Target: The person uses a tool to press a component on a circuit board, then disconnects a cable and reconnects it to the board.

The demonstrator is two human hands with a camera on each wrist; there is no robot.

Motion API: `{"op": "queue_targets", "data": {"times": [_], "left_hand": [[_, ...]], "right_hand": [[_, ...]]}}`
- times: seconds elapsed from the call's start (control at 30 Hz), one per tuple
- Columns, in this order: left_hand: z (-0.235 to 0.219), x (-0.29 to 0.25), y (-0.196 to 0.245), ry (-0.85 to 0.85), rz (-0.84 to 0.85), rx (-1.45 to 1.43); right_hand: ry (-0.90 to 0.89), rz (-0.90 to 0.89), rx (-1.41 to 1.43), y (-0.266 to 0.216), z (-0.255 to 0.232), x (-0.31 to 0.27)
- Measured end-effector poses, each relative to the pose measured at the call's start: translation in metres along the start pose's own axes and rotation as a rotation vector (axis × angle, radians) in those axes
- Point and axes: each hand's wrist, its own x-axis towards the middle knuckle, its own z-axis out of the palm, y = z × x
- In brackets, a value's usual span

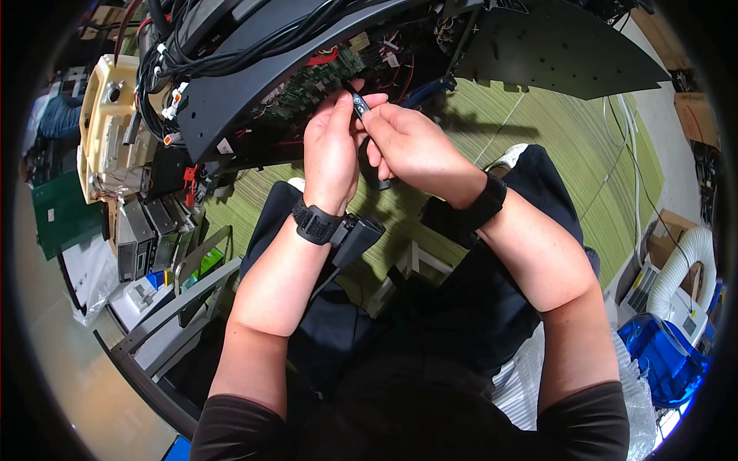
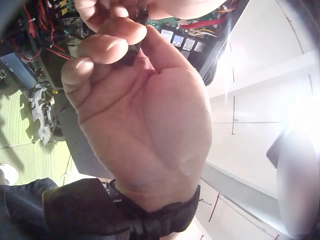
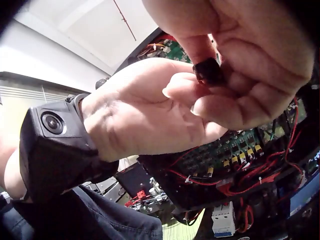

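Note:
My left hand (image 1: 332, 146) and right hand (image 1: 419, 142) meet just below a green circuit board (image 1: 307, 88) inside a black cabinet. Between them is a small dark pen-like tool (image 1: 359, 105) with silvery markings. The right thumb and fingers pinch it; in the right wrist view its blunt dark end (image 3: 209, 72) shows inside the curled right hand (image 3: 255, 55). From the left wrist, the left hand (image 2: 145, 115) has its fingers curled around a dark piece (image 2: 132, 54) of it. The tool's far end is hidden among the fingers.
A black curved panel (image 1: 254, 61) with bundled black cables (image 1: 284, 34) borders the hands. Red wires (image 3: 250, 182) run along the boards. A dark perforated panel (image 1: 553, 50) stands right. At left are a cream housing (image 1: 104, 131) and metal boxes (image 1: 134, 238); a white hose (image 1: 696, 261) lies right.

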Motion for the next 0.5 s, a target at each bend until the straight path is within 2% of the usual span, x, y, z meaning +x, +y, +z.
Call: {"op": "queue_targets", "data": {"times": [0.5], "left_hand": [[-0.0006, 0.0011, -0.0005, 0.032, -0.014, -0.026]], "right_hand": [[-0.054, -0.012, -0.023, 0.0023, -0.0003, -0.0003]]}}
